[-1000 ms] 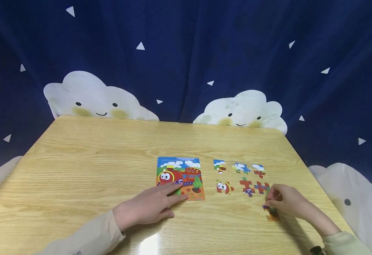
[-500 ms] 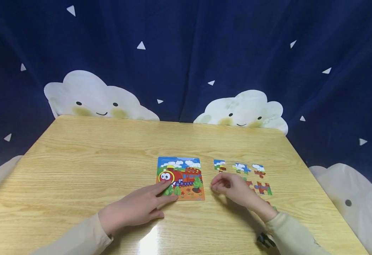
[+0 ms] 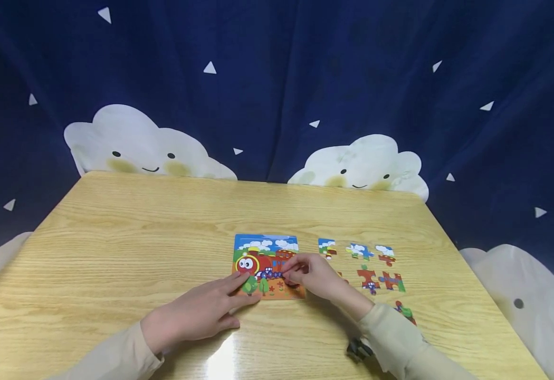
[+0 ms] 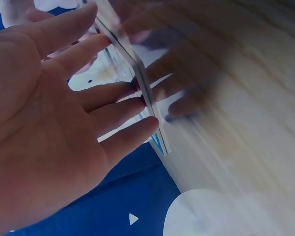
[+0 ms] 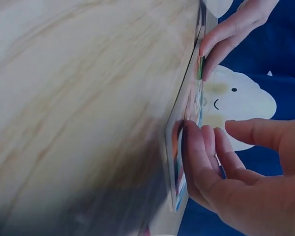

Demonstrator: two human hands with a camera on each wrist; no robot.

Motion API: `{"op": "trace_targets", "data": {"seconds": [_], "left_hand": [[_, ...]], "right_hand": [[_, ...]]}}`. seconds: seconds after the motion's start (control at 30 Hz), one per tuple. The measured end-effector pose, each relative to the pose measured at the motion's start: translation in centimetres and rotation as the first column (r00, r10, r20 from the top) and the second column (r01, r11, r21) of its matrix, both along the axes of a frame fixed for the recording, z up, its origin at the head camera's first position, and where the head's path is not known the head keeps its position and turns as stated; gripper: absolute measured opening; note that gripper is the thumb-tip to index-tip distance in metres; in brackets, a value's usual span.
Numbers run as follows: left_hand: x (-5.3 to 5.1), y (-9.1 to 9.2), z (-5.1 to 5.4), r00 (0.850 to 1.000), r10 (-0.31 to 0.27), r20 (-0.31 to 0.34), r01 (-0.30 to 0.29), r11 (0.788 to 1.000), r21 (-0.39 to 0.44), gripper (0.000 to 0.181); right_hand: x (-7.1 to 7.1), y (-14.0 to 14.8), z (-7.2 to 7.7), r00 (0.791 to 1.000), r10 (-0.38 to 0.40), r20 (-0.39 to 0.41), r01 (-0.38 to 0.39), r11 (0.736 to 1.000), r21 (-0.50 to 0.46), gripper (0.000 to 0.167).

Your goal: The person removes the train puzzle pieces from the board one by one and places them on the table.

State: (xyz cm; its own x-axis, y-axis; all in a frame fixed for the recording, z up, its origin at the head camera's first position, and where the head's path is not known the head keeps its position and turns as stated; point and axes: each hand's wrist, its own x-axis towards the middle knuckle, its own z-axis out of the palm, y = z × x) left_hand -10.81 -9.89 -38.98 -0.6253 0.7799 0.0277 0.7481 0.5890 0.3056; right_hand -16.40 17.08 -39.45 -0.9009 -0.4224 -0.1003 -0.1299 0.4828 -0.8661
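Observation:
A train puzzle picture (image 3: pixel 277 240) lies flat on the table. My left hand (image 3: pixel 201 311) rests straight fingers on its lower left part; in the left wrist view the fingertips (image 4: pixel 152 123) touch the board's edge. My right hand (image 3: pixel 317 277) is over the picture's right side. In the right wrist view its lower fingers (image 5: pixel 199 152) touch the board, the thumb (image 5: pixel 246 130) stands apart, and nothing shows between. Whether a piece lies under those fingertips is hidden. Loose pieces lie to the right, among them a cloud piece (image 3: pixel 360 250) and a red train piece (image 3: pixel 367 279).
More jigsaw pieces lie at the right, including a sky piece (image 3: pixel 326 247), a cloud-and-red piece (image 3: pixel 385 254), and a red-and-green piece (image 3: pixel 404 311) partly behind the right sleeve (image 3: pixel 395 338). Behind the wooden table (image 3: pixel 139 232) hangs a dark blue curtain (image 3: pixel 267 79) with clouds.
My right hand has moved left from the lower right pieces, past the loose ones, onto the picture. My left hand has slid slightly left and down along the board.

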Motion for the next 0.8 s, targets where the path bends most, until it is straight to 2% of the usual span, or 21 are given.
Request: {"op": "trace_targets", "data": {"seconds": [0.2,0.3,0.43,0.57,0.8], "left_hand": [[0.0,0.0,0.2,1.0,0.002,-0.004,-0.002,1.0,0.001,0.052],[0.0,0.0,0.1,1.0,0.003,-0.007,-0.003,1.0,0.001,0.052],[0.0,-0.1,0.1,1.0,0.008,0.003,-0.007,1.0,-0.003,0.051],[-0.1,-0.1,0.0,1.0,0.008,0.012,-0.008,1.0,-0.006,0.052],[-0.1,0.0,0.0,0.999,0.019,0.027,-0.019,1.0,-0.013,0.051]], "right_hand": [[-0.1,-0.5,-0.3,0.999,-0.032,0.019,0.033,0.998,-0.049,0.015],[-0.2,-0.7,-0.6,1.0,-0.019,0.0,0.019,0.998,-0.061,0.022],[-0.3,-1.0,-1.0,0.994,0.036,-0.1,-0.037,0.999,-0.013,0.02],[-0.2,-1.5,-1.2,0.98,0.064,-0.188,-0.055,0.997,0.052,0.017],[0.0,-2.2,-1.2,0.972,0.067,-0.224,-0.04,0.992,0.122,0.014]]}}
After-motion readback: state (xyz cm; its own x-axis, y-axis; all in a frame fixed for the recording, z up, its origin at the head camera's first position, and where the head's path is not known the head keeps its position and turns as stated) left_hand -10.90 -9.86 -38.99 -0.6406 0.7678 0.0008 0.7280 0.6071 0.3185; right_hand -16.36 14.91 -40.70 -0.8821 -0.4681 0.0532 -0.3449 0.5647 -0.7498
